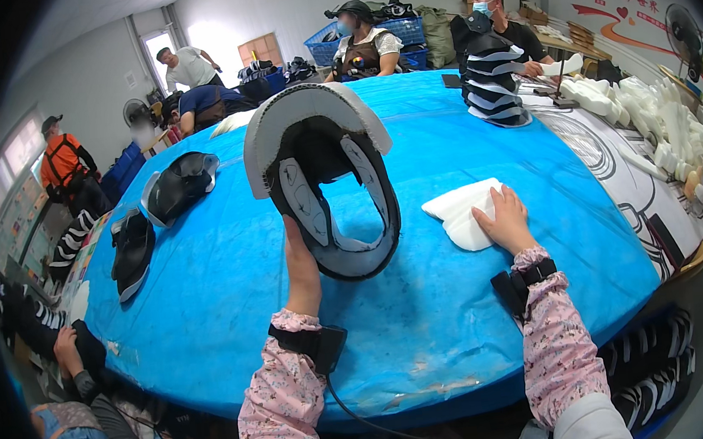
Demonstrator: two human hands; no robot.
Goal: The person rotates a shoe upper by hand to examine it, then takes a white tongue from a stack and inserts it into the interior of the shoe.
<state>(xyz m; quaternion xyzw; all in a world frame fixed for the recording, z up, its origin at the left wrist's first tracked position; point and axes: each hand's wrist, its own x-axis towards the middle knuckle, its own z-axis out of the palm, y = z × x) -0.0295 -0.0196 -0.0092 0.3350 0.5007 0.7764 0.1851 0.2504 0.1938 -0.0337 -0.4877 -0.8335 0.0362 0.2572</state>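
Note:
Raised over the blue-covered table [229, 255] is a black cap-like piece [387, 241] with a broad grey-white brim [308, 99]. Its open underside faces me, and white pads line both inner sides. My left hand [299, 266] is closed on its lower left edge, the fingers mostly hidden behind it. To the right, a thin white heart-shaped pad [456, 214], perhaps two overlapping pieces, lies on the blue cover. My right hand [505, 221] grips its right edge, with thumb and fingertips on the white material.
Two black shaped pieces [182, 188] [133, 251] lie at the left. A tall stack of black-and-white pieces [494, 81] stands far right, beside many white pads [661, 125]. Several people are around the table and room; one person's hand [68, 351] shows at lower left.

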